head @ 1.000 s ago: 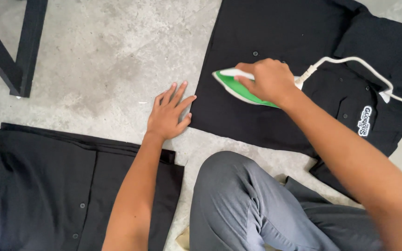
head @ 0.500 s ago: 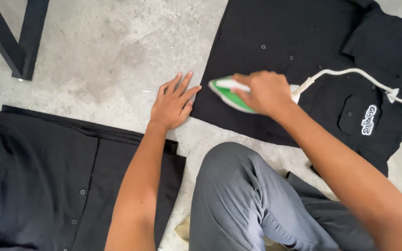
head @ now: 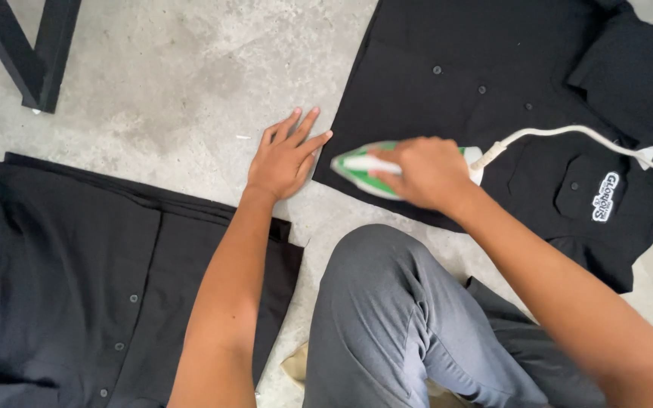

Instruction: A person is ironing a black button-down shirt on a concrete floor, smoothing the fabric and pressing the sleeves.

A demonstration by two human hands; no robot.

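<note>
Black folded shirt [head: 115,295] lies far left of iron. Left hand [head: 285,159] flat, fingers spread, on concrete floor [head: 175,75], just left of iron, fingertips at spread shirt [head: 493,98] hem. Green-white iron [head: 364,168] on that hem, nose pointing left, long axis left-right; right hand [head: 425,172] wrapped around handle. White cord [head: 568,136] trails right.

My right hand [head: 425,172] covers most of the green and white iron [head: 357,168], which is kinda motion-blurred. Its cord [head: 568,132] and both black shirts [head: 478,83] run off frame.
</note>
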